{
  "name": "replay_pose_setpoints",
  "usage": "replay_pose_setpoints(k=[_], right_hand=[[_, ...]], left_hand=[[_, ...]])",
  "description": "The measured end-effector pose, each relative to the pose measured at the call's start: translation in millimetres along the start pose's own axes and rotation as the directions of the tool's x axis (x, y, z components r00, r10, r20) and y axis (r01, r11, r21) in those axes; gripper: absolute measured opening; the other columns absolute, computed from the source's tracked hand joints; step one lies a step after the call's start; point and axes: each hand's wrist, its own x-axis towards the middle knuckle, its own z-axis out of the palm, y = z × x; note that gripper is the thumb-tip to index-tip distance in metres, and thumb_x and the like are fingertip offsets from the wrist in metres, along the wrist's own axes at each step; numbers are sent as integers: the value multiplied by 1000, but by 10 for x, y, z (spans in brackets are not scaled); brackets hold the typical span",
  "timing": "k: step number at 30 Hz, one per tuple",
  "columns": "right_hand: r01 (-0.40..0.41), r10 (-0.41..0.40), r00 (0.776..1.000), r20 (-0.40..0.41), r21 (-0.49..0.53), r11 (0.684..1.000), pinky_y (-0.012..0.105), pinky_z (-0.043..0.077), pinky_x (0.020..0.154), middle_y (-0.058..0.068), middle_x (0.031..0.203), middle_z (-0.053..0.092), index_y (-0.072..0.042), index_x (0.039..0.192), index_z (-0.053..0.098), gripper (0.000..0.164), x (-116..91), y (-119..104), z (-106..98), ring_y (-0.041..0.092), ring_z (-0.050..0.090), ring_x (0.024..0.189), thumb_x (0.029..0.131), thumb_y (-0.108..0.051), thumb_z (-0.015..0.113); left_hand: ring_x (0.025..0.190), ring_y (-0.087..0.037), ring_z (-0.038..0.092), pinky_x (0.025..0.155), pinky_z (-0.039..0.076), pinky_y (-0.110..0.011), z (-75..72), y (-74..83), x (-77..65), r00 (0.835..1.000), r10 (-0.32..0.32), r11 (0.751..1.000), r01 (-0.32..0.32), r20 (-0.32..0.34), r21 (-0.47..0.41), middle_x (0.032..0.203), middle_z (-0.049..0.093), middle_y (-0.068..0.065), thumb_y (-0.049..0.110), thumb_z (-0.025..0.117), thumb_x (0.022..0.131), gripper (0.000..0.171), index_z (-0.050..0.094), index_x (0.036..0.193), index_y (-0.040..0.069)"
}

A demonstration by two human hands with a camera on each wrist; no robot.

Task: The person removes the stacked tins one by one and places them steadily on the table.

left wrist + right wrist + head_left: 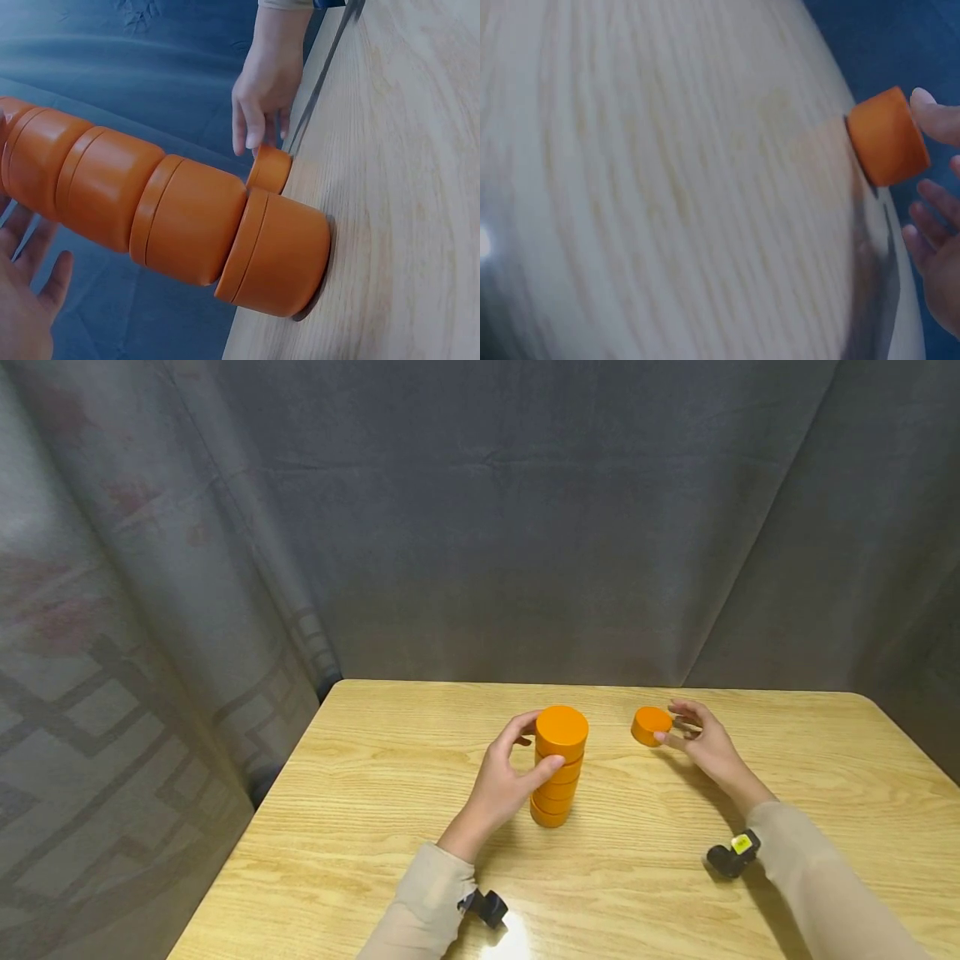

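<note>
A tall stack of round orange containers stands upright on the wooden table; a seam like a lid's runs round each in the left wrist view. My left hand grips the stack near its top, thumb on the near side and fingers behind, partly hidden. Right of the stack, toward the far edge, a single round orange container sits on the table. Around its right side my right hand is spread, thumb at the rim. In the right wrist view the fingers are apart from this container.
The pale wooden table has rounded far corners. Grey cloth hangs right behind it, and a patterned curtain hangs along the left side. Black camera mounts are strapped to both wrists.
</note>
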Motion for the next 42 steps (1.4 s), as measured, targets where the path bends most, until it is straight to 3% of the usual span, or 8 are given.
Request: replay_pose_setpoints(k=[2,6,11,17,23,27,32,42], right_hand=[[0,0,1000,-21,13,1000,29,41,94,33,141,42,11,144,33,69,-10,-26,-15,47,41,127,92,-12,71],[2,-1,999,-50,22,1000,47,37,101,33,142,40,11,144,33,69,-30,-88,-28,47,36,130,92,-11,71],[34,-34,997,-70,0,999,37,33,98,32,143,41,10,144,34,67,-65,-129,-30,47,35,131,92,-10,71],[54,-54,994,-97,7,998,43,35,101,31,145,41,8,145,35,66,-123,-224,-4,47,36,130,92,-9,70],[59,-57,989,-133,11,998,21,35,94,28,143,44,7,144,38,64,-186,-308,30,41,40,129,93,-11,71],[78,-73,984,-160,26,997,10,35,90,26,141,47,6,143,39,63,-217,-351,58,22,45,125,93,-14,71],[109,-94,978,-186,71,992,9,37,90,13,138,54,2,143,43,60,-251,-392,79,-1,45,118,93,-13,72],[153,-117,972,-202,173,973,12,39,91,-12,127,58,-10,141,49,56,-311,-506,87,-1,50,116,90,-4,72]], left_hand=[[113,-16,51,96,43,-39,2,-8,1,1000,9,1000,-9,0,0,133,58,3,49,67,92,62,51,140,14],[114,-17,52,96,43,-41,7,-23,5,1000,25,1000,-25,2,-2,133,58,1,54,64,92,66,50,140,12],[116,-17,52,96,43,-41,2,-33,7,999,39,999,-39,15,-6,134,57,0,56,62,92,68,49,141,12],[117,-16,52,97,41,-56,-8,-44,12,999,40,999,-39,34,-18,134,57,-1,57,62,92,70,47,142,10],[116,-18,51,97,41,-56,-28,-54,14,997,52,999,-51,51,-16,132,57,-3,61,60,91,75,45,143,9],[116,-18,50,97,41,-53,-36,-65,19,996,56,998,-54,63,-24,132,57,-2,61,61,91,74,45,143,10],[118,-17,50,97,42,-48,-41,-80,20,996,53,998,-51,76,-24,133,57,-1,61,62,90,74,45,143,11],[118,-17,50,97,42,-48,-77,-90,26,990,52,999,-52,134,-3,134,56,-1,60,62,90,73,45,144,13]])
